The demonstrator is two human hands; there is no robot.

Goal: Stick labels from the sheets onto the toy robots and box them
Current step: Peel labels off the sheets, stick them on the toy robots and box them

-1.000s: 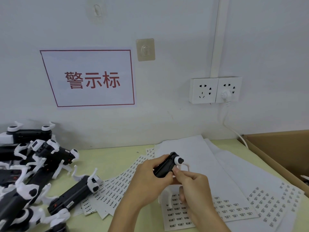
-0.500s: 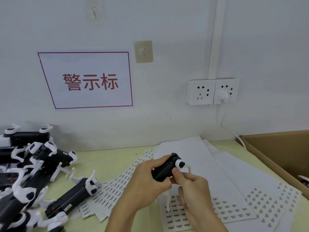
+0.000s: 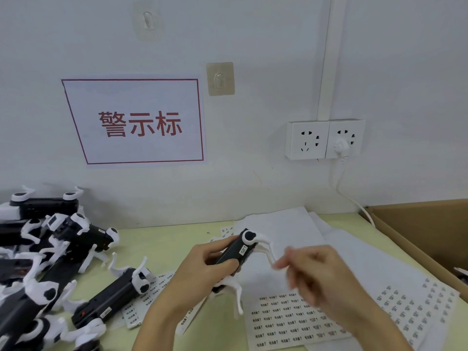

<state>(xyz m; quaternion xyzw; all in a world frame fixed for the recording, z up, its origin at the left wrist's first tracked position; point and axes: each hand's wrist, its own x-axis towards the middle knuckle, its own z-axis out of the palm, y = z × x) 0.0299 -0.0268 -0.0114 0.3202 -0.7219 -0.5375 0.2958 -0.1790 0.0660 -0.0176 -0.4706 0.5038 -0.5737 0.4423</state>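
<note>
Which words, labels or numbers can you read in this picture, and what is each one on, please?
"警示标": red characters on the red-bordered wall sign.
Label on the toy robot gripped by the left hand: too small to read.
Label sheets on the table: rows of print, too small to read.
Labels on the piled toy robots: unreadable.

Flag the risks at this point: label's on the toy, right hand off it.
1. The label on the toy robot may not be pressed flat; the right hand is blurred and off it, so an edge could lift.
2. Only the left hand grips the toy; its thin white legs dangle over the label sheet and might snag it.
</note>
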